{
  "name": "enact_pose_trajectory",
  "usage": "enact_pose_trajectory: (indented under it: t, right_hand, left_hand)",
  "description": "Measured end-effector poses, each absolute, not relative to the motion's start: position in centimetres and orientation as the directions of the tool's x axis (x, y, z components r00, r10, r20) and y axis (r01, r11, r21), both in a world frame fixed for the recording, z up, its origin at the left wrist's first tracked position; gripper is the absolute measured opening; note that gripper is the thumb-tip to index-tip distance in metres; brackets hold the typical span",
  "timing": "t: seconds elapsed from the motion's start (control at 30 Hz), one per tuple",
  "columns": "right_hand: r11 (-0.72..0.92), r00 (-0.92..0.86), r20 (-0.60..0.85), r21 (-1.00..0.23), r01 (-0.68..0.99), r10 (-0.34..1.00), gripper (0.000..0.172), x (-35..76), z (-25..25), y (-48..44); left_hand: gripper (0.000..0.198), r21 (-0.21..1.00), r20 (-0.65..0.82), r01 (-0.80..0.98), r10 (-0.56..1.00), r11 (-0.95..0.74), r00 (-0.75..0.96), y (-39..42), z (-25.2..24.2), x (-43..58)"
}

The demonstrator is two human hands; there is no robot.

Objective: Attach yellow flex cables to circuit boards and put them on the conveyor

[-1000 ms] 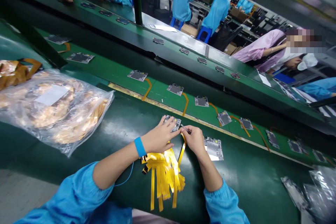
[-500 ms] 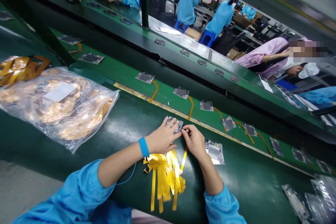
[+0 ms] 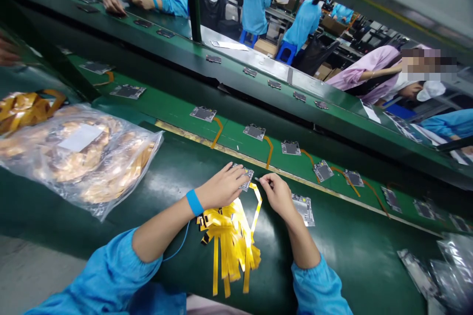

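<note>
Circuit board (image 3: 247,180) lies on the bench (image 3: 173,177), far side of the yellow strips (image 3: 226,251), under my flat left hand (image 3: 223,185). Right hand (image 3: 275,192) pinches a small grey tool (image 3: 257,179). I'd press evenly, keep the ribbon (image 3: 258,204) unstrained.

Counter (image 3: 188,167): smooth, glossy | yellow strips (image 3: 227,253): shiny film (plastic-looking) | bag (image 3: 123,174): clear, crinkled plastic | label (image 3: 80,138): matt, paper-like | sleeve (image 3: 107,273): creased cloth
</note>
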State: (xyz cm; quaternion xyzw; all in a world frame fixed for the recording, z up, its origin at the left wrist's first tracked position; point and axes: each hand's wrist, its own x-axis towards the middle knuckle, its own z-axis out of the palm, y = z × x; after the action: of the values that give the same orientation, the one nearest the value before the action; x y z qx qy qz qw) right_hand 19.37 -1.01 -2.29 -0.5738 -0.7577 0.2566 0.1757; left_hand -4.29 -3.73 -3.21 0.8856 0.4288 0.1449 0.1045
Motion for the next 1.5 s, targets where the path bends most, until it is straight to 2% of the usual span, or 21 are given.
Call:
enact_pose_trajectory:
  t: [0.1, 0.37, 0.53, 0.63, 0.73, 0.83, 0.93, 1.0, 1.13, 1.23, 1.37, 1.5]
  right_hand:
    - [0.183, -0.218, 0.019, -0.616, 0.766, 0.976, 0.029, 20.5, -1.0, -0.8]
    - [0.177, -0.062, 0.18, -0.748, 0.64, 0.982, 0.036, 24.9, 3.7, -1.6]
    - [0.184, 0.063, 0.257, -0.823, 0.538, 0.964, 0.039, 26.2, 5.2, -2.3]
    - [0.19, 0.098, 0.277, -0.837, 0.513, 0.956, 0.038, 26.6, 5.5, -2.6]
    - [0.21, 0.112, 0.301, -0.843, 0.496, 0.947, 0.036, 27.0, 5.6, -2.8]
    - [0.223, 0.122, 0.321, -0.84, 0.494, 0.939, 0.036, 27.0, 5.7, -2.9]
    - [0.217, 0.13, 0.318, -0.842, 0.494, 0.939, 0.036, 27.1, 6.0, -3.1]
    - [0.212, 0.133, 0.31, -0.849, 0.484, 0.941, 0.038, 27.4, 6.1, -3.2]
    - [0.197, 0.138, 0.297, -0.851, 0.486, 0.945, 0.045, 28.4, 6.0, -2.9]
    - [0.171, 0.1, 0.275, -0.802, 0.572, 0.956, 0.048, 29.2, 5.0, -2.2]
    - [0.181, -0.006, 0.249, -0.685, 0.706, 0.969, 0.04, 30.5, 2.9, -1.4]
    - [0.156, -0.143, 0.065, -0.498, 0.853, 0.988, 0.038, 32.4, 1.0, -2.3]
  left_hand:
    - [0.037, 0.278, 0.185, 0.751, 0.8, -0.599, 0.57, -3.2, -3.3, -5.2]
    - [0.047, 0.14, 0.055, 0.722, 0.734, -0.677, 0.677, -0.5, -2.1, -5.6]
    - [0.068, 0.021, -0.077, 0.67, 0.667, -0.742, 0.741, 1.3, 0.0, -4.8]
    - [0.064, 0.006, -0.042, 0.7, 0.699, -0.715, 0.714, 2.3, 1.1, -5.2]
    - [0.06, 0.031, 0.083, 0.787, 0.787, -0.616, 0.612, 3.9, 2.2, -5.9]
    - [0.064, 0.094, 0.187, 0.914, 0.908, -0.395, 0.374, 5.9, 3.1, -6.2]
    - [0.074, 0.126, 0.178, 0.976, 0.972, -0.175, 0.151, 7.2, 3.4, -6.1]
    - [0.074, 0.115, 0.149, 0.987, 0.984, -0.113, 0.095, 6.9, 3.1, -6.0]
    - [0.059, 0.121, 0.13, 0.985, 0.985, -0.125, 0.109, 4.1, 1.9, -5.6]
    - [0.052, 0.191, 0.124, 0.962, 0.977, -0.197, 0.175, 1.2, 0.7, -5.5]
    - [0.046, 0.349, 0.19, 0.873, 0.938, -0.34, 0.289, -1.1, -1.4, -6.0]
    - [0.044, 0.484, 0.269, 0.743, 0.886, -0.462, 0.377, -1.6, -3.4, -6.5]
